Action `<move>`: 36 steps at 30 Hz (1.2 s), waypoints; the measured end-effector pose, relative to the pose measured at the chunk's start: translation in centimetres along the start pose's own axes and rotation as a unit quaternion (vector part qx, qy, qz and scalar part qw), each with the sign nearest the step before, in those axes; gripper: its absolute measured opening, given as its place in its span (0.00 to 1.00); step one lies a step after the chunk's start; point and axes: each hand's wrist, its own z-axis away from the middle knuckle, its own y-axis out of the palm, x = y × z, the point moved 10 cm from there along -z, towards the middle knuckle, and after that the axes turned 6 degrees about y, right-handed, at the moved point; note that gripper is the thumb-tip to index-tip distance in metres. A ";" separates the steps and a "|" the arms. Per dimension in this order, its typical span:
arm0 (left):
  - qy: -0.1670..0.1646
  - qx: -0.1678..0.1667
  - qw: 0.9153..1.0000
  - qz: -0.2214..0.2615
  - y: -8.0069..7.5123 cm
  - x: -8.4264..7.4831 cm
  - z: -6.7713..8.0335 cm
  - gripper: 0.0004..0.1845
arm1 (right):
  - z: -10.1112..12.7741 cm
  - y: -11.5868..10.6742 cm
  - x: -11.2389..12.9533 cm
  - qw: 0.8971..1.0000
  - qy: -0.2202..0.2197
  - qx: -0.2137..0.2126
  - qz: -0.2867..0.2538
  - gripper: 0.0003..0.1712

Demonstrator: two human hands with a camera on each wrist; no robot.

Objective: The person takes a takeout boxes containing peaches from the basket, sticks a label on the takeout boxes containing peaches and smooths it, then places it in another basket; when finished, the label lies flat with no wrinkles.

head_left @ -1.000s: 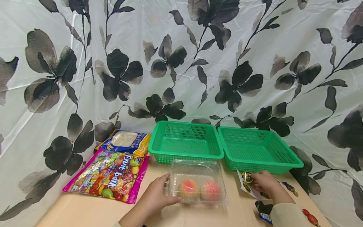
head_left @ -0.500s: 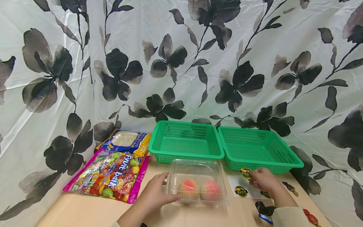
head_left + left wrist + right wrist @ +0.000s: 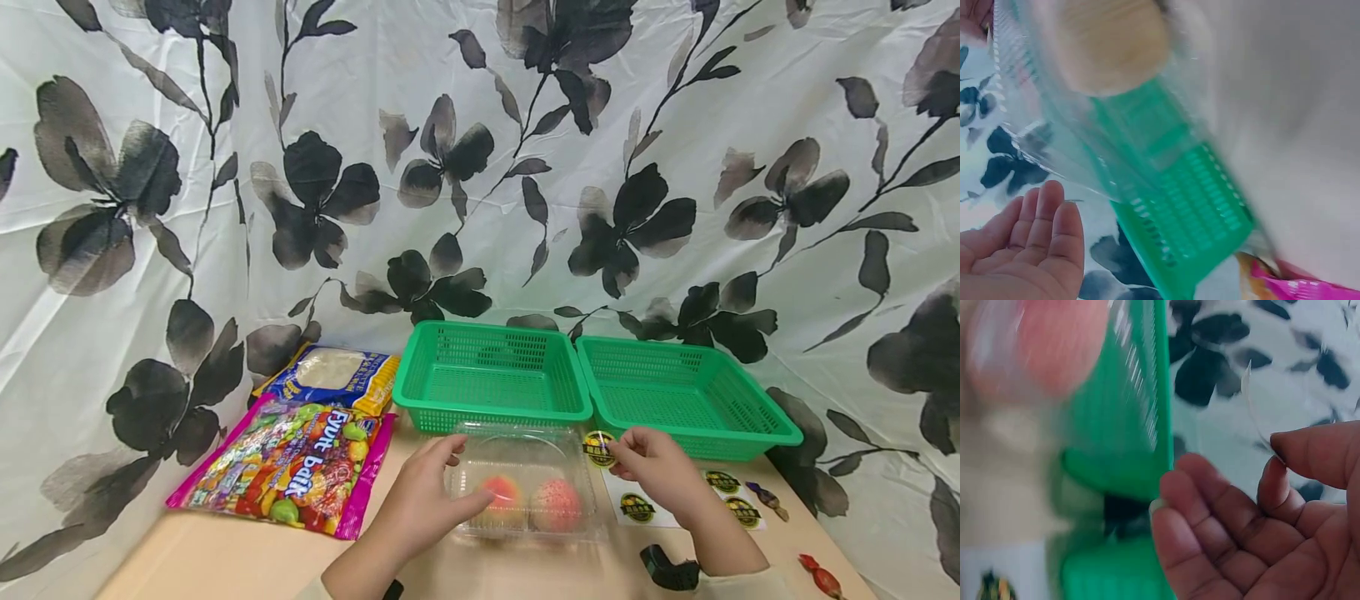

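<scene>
A clear plastic clamshell box holds two round peach-like fruits, one yellow and red and one speckled pink. My left hand is at the box's left side, thumb and fingers spread; in the left wrist view its fingers are fairly straight and hold nothing. Above the box's right edge, my right hand pinches a round black-and-gold sticker between thumb and forefinger. The right wrist view shows that sticker edge-on, slightly curved. Partly under my right hand lies a white sticker sheet with several similar stickers.
Two green baskets stand behind the box. On the left lie a pink candy bag and a blue-yellow packet. A red wrapped candy and a purple one lie at the right.
My right hand has peeled the sticker off its sheet and carried it left to the box. The sheet lies flat now. My left hand has shifted slightly up and right over the box's edge.
</scene>
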 end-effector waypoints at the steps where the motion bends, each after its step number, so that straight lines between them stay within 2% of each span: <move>1: 0.007 0.000 1.000 0.005 0.1 -0.4 -0.2 0.39 | 0.2 0.5 0.7 1.000 -0.009 0.002 -0.001 0.15; 4: 0.018 0.008 0.999 0.031 0.7 -1.6 -0.7 0.34 | 0.6 2.1 2.7 0.999 -0.044 0.018 -0.018 0.14; 7: 0.015 0.026 0.997 0.069 1.5 -2.6 -1.3 0.30 | 0.9 3.9 4.4 0.995 -0.075 0.044 -0.046 0.15; 11: 0.013 0.043 0.994 0.102 2.5 -3.7 -2.2 0.23 | 0.9 5.9 5.5 0.991 -0.082 0.067 -0.081 0.16; 15: 0.025 0.045 0.995 0.088 3.0 -4.3 -3.1 0.13 | 0.6 6.9 5.6 0.989 -0.076 0.073 -0.108 0.15; 20: 0.027 0.044 0.997 0.058 2.9 -4.1 -4.1 0.05 | 0.0 7.2 5.4 0.988 -0.063 0.085 -0.117 0.12; 24: 0.021 0.048 0.998 0.029 2.8 -3.7 -4.6 0.07 | -0.8 7.4 5.1 0.987 -0.037 0.102 -0.117 0.13; 27: 0.015 0.066 0.998 0.012 3.1 -3.4 -5.1 0.10 | -1.4 7.4 4.8 0.989 -0.015 0.103 -0.109 0.14; 31: 0.005 0.115 0.993 -0.014 3.9 -3.0 -5.9 0.20 | -2.1 7.6 4.6 0.994 0.006 0.093 -0.065 0.13; 36: -0.010 0.185 0.981 -0.060 5.0 -2.4 -6.9 0.27 | -2.7 8.3 4.5 0.995 0.017 0.101 -0.008 0.15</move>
